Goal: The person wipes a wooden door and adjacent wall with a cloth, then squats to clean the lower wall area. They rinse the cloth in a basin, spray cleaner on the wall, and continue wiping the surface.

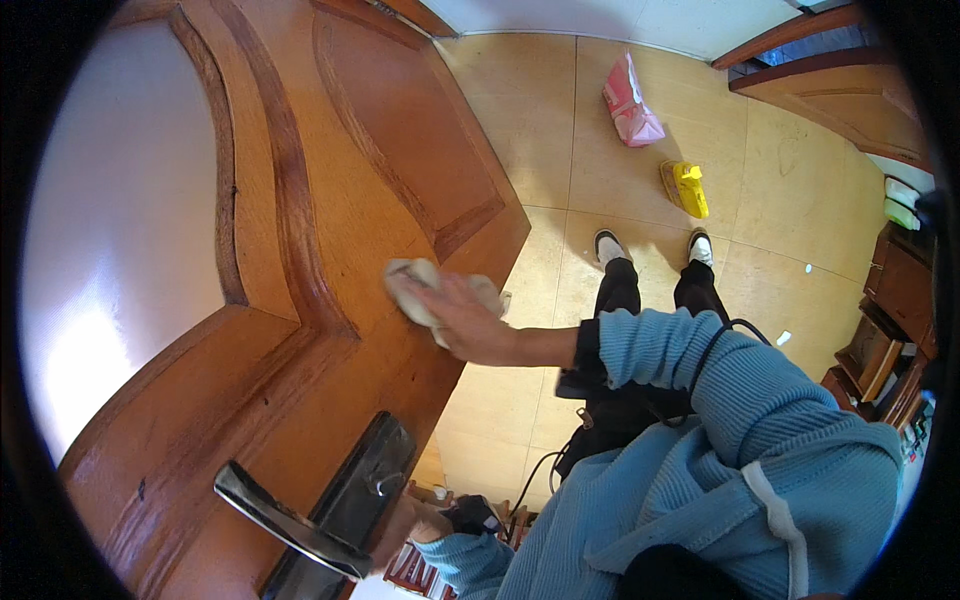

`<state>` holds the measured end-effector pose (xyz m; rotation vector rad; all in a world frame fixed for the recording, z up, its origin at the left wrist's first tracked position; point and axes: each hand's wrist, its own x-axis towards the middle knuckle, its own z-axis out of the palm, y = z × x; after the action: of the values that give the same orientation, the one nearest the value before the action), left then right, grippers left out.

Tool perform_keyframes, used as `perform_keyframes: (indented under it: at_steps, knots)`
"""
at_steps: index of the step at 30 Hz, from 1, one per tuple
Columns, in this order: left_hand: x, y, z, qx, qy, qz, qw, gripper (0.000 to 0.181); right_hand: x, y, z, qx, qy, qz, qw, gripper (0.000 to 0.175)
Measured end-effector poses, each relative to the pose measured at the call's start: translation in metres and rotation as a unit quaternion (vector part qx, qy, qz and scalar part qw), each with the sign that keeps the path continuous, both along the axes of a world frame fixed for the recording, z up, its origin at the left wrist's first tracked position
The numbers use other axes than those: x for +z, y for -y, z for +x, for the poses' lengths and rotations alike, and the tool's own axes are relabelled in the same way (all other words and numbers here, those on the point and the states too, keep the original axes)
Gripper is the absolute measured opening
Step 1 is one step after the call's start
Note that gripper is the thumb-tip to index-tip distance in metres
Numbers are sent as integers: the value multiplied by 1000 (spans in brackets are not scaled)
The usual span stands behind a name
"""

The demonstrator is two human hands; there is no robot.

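A brown wooden door [386, 375] with carved panels and a pale inset pane [127, 187] fills the left of the view. My right hand [469, 319] holds a pale, crumpled cloth [412, 296] pressed to the door's surface near its free edge; hand and cloth are blurred. Lower down, my left hand [409, 525] is at the door's edge, beside a dark lock plate [360, 480] with a metal lever handle [289, 521]. It appears to grip that edge, though its fingers are partly hidden by the handle and plate.
On the tan tiled floor [645, 187] beyond my feet stand a yellow plastic bottle [688, 187] and a pink soft pack [632, 105]. Wooden furniture [892, 322] with open drawers lines the right. Another wooden door [840, 97] is at the upper right. A dark cord [536, 480] hangs beside me.
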<state>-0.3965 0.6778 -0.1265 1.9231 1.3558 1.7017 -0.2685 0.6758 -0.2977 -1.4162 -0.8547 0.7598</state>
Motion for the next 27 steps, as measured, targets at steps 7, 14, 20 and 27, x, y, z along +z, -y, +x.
perform_keyframes:
  at_steps: [7,14,20,27]
  knots:
    - [-22,5,-17,27,-21,-22,999,66,-20,-126,66,-175,88,86,977,65]
    - [-31,-9,-22,31,13,-29,999,66,-73,-167,109,-100,97,-111,984,71]
    - [-29,-31,-30,17,15,-19,1000,66,-72,-52,4,23,111,-113,987,63]
    - [-42,-60,-91,-12,-6,-13,1000,66,0,-12,67,325,-245,-136,903,28]
